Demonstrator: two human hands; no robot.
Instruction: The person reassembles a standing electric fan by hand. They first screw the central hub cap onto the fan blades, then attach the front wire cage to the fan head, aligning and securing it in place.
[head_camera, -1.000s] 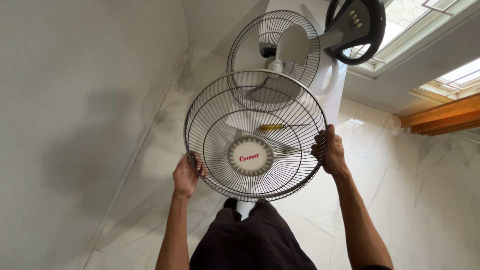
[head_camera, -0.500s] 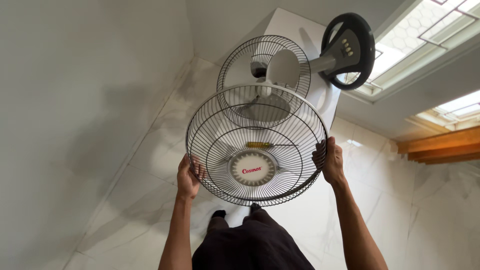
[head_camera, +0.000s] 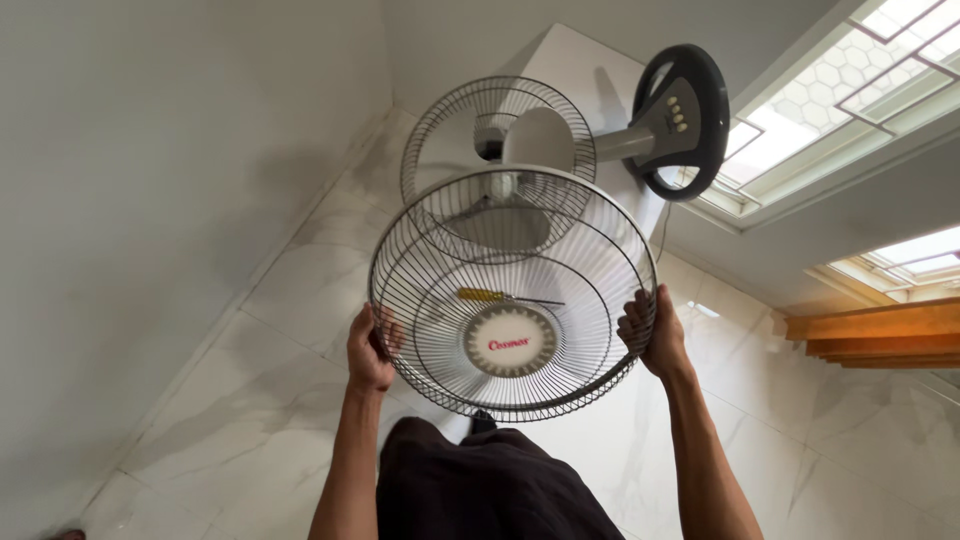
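Wire front guard (head_camera: 512, 295), detached, sits mid-frame; left hand (head_camera: 368, 350) and right hand (head_camera: 648, 335) clench its rim. Rear guard (head_camera: 497, 155) and blades remain mounted above.

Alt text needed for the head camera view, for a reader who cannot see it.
Both hands, left hand and right hand, grip opposite sides of a round wire fan guard above a pale tiled floor. Beyond it lies a fan with its rear guard, and a yellow-handled screwdriver.

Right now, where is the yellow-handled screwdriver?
In the head view, the screwdriver lies on the white floor behind the detached front fan guard, seen through its wires just above the round centre badge.
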